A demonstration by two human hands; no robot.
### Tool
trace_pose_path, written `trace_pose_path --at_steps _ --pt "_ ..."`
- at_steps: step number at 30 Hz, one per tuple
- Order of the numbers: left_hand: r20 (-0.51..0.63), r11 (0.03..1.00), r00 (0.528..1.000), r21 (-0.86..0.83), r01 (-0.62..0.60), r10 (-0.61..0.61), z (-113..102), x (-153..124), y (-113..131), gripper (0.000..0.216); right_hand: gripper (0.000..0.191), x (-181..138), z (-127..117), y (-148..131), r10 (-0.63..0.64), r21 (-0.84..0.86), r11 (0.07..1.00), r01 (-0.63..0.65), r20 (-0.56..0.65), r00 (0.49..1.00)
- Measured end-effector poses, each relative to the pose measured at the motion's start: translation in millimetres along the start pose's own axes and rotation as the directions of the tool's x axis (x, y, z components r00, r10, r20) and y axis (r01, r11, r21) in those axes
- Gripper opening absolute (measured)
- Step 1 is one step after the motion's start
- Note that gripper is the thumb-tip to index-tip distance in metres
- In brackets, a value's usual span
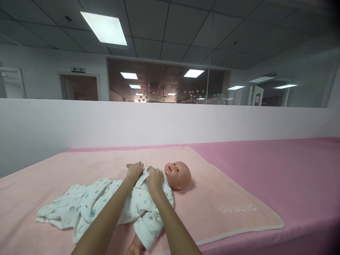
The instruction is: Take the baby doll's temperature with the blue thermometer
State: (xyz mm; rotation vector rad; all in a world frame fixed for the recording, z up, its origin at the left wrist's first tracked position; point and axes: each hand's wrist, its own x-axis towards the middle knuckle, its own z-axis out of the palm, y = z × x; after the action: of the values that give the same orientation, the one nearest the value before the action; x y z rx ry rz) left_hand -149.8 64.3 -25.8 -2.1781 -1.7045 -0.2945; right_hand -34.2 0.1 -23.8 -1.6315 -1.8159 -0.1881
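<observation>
A baby doll (181, 175) lies on its back with its bare head to the right. It wears a white baby gown (142, 202) printed with small coloured figures, its long lower part spread out to the left. My left hand (135, 171) is closed on the gown's cloth by the doll's far sleeve; the doll's far hand pokes out just beyond it. Over the chest, below the chin, my right hand (154, 179) has its curled fingers gripping the front of the gown. My hands partly cover the gown's front. The near sleeve points toward me, with the doll's hand showing at its end.
Under the doll is a peach blanket (212, 191) with a pale edge and lettering. It lies on a pink table cover (265, 166) that shows at the right and front. A low white wall (159, 122) runs along the back, with glass windows above it.
</observation>
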Motion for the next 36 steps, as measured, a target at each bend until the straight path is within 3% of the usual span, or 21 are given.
trace_pose_path --at_steps 11,16,22,25,27,29,30,32,34,36 --pt "-0.161 0.979 0.966 -0.018 0.201 -0.201 -15 -37 4 0.023 0.024 -2 0 0 0.012 -0.025 1.000 -0.012 0.018 1.000" --pt "-0.148 0.962 0.954 -0.128 0.242 -0.260 -16 -49 0 0.026 0.026 -8 -13 4 -0.103 -0.088 0.991 0.104 0.012 0.995" --pt "-0.092 0.930 0.962 -0.292 0.221 -0.258 -17 -57 -6 0.033 0.022 -30 -33 34 -0.278 0.007 0.959 0.283 -0.157 0.947" --pt "-0.078 0.915 0.967 -0.350 0.202 -0.243 -18 -59 -8 0.037 0.022 -27 -45 54 -0.296 0.083 0.941 0.329 -0.278 0.914" --pt "-0.069 0.908 0.971 -0.375 0.188 -0.230 -18 -59 -9 0.039 0.022 -15 -54 69 -0.204 0.165 0.948 0.274 -0.346 0.916" --pt "-0.062 0.903 0.973 -0.391 0.179 -0.220 -19 -60 -9 0.041 0.021 1 -59 87 0.012 0.347 0.931 0.115 -0.343 0.939" --pt "-0.057 0.900 0.974 -0.399 0.177 -0.217 -20 -61 -9 0.042 0.018 9 -60 96 0.146 0.474 0.881 0.010 -0.291 0.946" --pt "-0.042 0.892 0.976 -0.416 0.177 -0.214 -20 -61 -8 0.043 0.016 21 -58 114 0.356 0.708 0.680 -0.192 -0.090 0.930" --pt "-0.020 0.883 0.976 -0.432 0.186 -0.215 -20 -62 -9 0.043 0.025 27 -51 129 0.417 0.802 0.515 -0.303 0.074 0.906" --pt "-0.007 0.877 0.976 -0.441 0.190 -0.216 -20 -62 -9 0.043 0.039 25 -43 139 0.395 0.830 0.431 -0.354 0.179 0.901"
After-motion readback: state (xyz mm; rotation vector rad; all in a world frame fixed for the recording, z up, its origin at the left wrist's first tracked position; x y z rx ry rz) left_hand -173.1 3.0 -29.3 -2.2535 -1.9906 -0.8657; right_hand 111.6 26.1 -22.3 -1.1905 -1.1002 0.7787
